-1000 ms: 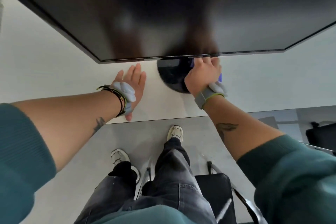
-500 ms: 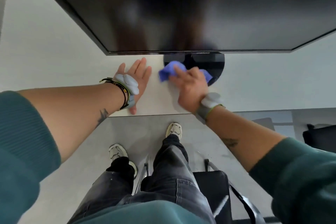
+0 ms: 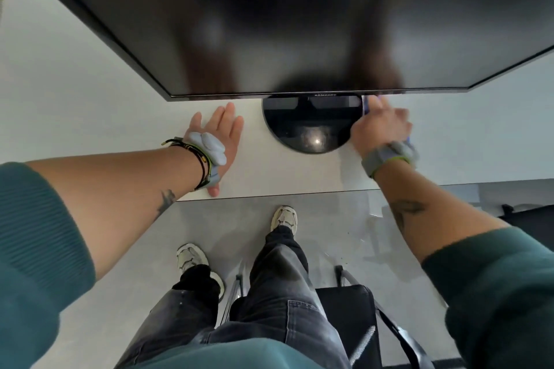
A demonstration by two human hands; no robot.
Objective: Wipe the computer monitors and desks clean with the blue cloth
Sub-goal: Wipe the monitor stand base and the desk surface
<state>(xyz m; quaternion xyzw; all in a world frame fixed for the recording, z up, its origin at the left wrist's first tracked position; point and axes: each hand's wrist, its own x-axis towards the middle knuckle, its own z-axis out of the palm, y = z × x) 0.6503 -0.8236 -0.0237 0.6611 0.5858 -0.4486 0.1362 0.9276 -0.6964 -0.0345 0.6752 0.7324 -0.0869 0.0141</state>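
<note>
The black monitor (image 3: 299, 18) fills the top of the view, and its round glossy base (image 3: 308, 129) stands on the white desk (image 3: 90, 93). My left hand (image 3: 220, 133) rests flat on the desk left of the base, fingers straight. My right hand (image 3: 380, 126), blurred by motion, presses the blue cloth (image 3: 365, 105) onto the desk at the base's right edge, just below the screen's lower rim. Only small bits of the cloth show, at the fingertips and near the wrist.
The desk's front edge (image 3: 269, 195) runs just below my wrists, with grey floor, my legs and shoes beneath. A black chair (image 3: 347, 323) stands behind my right leg. A dark bag (image 3: 530, 213) lies at the right edge.
My right hand swept the cloth from in front of the stand base, left of centre, over to its right side. My left hand stayed flat on the desk.
</note>
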